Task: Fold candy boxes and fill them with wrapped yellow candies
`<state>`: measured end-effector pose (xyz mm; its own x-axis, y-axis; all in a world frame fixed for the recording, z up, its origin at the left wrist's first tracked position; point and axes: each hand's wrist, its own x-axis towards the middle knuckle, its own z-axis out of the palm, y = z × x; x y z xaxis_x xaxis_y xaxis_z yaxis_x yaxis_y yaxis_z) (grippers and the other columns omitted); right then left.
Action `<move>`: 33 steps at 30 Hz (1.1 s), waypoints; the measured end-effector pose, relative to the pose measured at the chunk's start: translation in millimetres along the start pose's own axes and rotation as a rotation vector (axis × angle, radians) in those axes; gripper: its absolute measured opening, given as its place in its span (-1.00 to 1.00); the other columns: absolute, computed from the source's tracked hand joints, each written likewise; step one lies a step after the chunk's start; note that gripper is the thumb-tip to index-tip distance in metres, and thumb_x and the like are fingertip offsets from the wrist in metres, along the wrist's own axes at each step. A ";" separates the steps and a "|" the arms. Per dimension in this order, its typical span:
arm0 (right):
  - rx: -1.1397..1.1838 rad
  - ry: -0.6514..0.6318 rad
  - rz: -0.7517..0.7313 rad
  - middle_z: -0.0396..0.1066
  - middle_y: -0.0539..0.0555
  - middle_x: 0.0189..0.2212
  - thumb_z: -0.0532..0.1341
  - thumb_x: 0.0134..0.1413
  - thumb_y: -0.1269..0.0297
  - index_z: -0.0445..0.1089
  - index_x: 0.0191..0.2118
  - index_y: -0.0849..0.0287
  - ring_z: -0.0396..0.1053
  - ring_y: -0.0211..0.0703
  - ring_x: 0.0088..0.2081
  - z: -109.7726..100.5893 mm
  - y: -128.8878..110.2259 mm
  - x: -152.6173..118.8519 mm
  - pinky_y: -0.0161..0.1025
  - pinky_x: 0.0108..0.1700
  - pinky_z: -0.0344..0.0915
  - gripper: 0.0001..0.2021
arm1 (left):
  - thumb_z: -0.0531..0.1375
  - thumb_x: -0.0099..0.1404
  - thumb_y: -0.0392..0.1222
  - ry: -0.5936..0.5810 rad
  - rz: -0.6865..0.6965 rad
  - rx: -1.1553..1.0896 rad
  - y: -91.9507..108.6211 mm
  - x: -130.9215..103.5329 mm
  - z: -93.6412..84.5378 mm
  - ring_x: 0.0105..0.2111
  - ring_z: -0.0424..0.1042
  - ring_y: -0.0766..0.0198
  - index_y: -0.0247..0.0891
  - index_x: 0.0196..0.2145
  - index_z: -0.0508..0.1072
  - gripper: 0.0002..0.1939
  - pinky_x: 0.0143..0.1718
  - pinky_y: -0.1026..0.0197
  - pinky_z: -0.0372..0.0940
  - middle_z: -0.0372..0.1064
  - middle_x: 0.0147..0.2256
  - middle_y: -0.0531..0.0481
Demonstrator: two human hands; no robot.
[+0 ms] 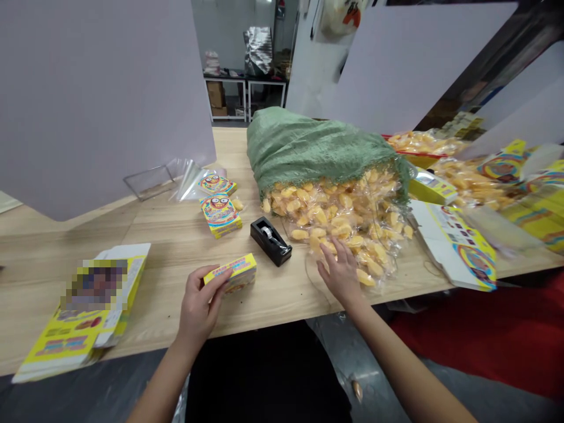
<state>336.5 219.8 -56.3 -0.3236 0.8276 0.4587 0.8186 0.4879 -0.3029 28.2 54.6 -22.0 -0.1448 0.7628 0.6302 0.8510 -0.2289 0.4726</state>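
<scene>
My left hand (201,299) holds a small yellow box (235,274) near the table's front edge, its fingers and thumb on the box's left end. My right hand (340,269) is at the front of a heap of wrapped yellow pieces (328,214), fingers apart, with nothing visibly gripped. The heap spills from the mouth of a green woven sack (308,147). Between the hands, a little farther back, sits a black tape dispenser (271,241). Behind my left hand lie a box with a cartoon face (220,215) and another such box (215,182).
Flattened yellow cartons (83,323) lie at the left front of the table (167,258). A clear plastic sheet (187,179) is at the back left. An unfolded carton (458,244), more wrapped pieces (467,182) and red fabric (497,341) are on the right.
</scene>
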 end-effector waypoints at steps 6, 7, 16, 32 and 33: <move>0.783 -0.404 0.492 0.46 0.17 -0.28 0.15 0.09 0.10 0.46 -0.37 0.18 0.36 0.02 -0.15 22.2 -61.7 65.1 -0.07 -0.16 0.35 -0.74 | 0.13 0.29 -0.39 0.039 -0.005 0.022 0.7 1.9 1.8 -0.06 0.30 0.17 -0.07 0.04 0.40 -0.61 -0.06 0.11 0.32 0.23 -0.07 -0.07; 0.815 -0.467 0.528 0.47 0.15 -0.37 0.19 0.04 0.10 0.45 -0.46 0.18 0.38 -0.01 -0.24 29.8 -66.1 73.6 -0.12 -0.24 0.36 -0.74 | 0.13 0.29 -0.40 0.032 -0.003 0.024 0.3 2.1 1.6 -0.06 0.30 0.17 -0.08 0.04 0.40 -0.60 -0.06 0.11 0.32 0.24 -0.07 -0.08; 1.030 -0.280 0.635 0.41 0.17 -0.13 0.09 0.01 -0.06 0.35 -0.45 0.16 0.36 -0.05 -0.10 51.3 -63.6 41.8 -0.15 -0.20 0.37 -0.64 | 0.13 0.29 -0.42 0.036 -0.003 0.002 -1.6 1.6 4.1 -0.06 0.28 0.20 -0.09 0.04 0.40 -0.59 -0.06 0.14 0.32 0.22 -0.06 -0.08; 1.346 -0.389 0.366 0.33 -0.08 -0.55 0.18 0.13 0.16 0.27 0.14 0.14 0.23 -0.32 -0.57 -14.7 -175.3 -8.0 -0.34 -0.52 0.21 -0.54 | 0.14 0.27 -0.46 0.013 0.051 0.057 12.5 5.4 -14.5 -0.05 0.34 0.25 -0.15 -0.06 0.43 -0.66 -0.01 0.17 0.34 0.30 -0.09 -0.03; 1.378 -0.419 0.359 0.32 -0.10 -0.55 0.18 0.13 0.18 0.15 0.23 0.13 0.23 -0.32 -0.57 -14.8 -184.2 -6.1 -0.34 -0.52 0.20 -0.45 | 0.14 0.27 -0.45 0.010 0.053 0.061 12.6 5.5 -14.1 -0.06 0.35 0.25 -0.15 -0.07 0.43 -0.68 -0.03 0.17 0.34 0.31 -0.09 -0.04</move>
<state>194.7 120.8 9.0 -0.5124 0.8588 -0.0063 -0.1231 -0.0807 -0.9891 31.0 47.4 -3.9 -0.1036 0.7446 0.6594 0.8867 -0.2312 0.4004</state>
